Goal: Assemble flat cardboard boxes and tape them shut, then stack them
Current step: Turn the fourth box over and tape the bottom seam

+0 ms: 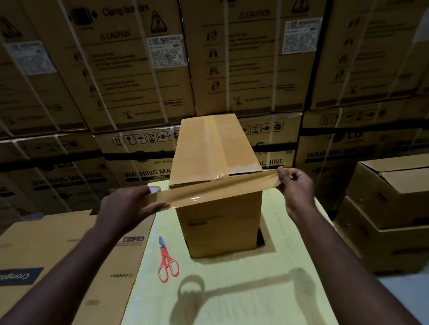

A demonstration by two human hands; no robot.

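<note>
Nearest me, the pale bench [239, 296] is carrying red-handled scissors [166, 262], lying closed with the blades pointing away from me; a flattened carton [65, 267] printed "Crompton" is lying along the bench's left side. Above these I am stretching a strip of brown tape [217, 189] between both hands: my left grip [129, 207] is pinching one end between thumb and fingers, and my right grip [295, 185] is pinching the other end. The strip is running taut across the near top edge of the cardboard box [218, 223], touching it there. The box is standing closed on the bench in front of me, its top seam already taped lengthwise. Further right, two open cartons [394, 203] are sitting stacked beside the bench; behind everything a wall of strapped washing-machine cartons [253, 62] is rising out of view.
</note>
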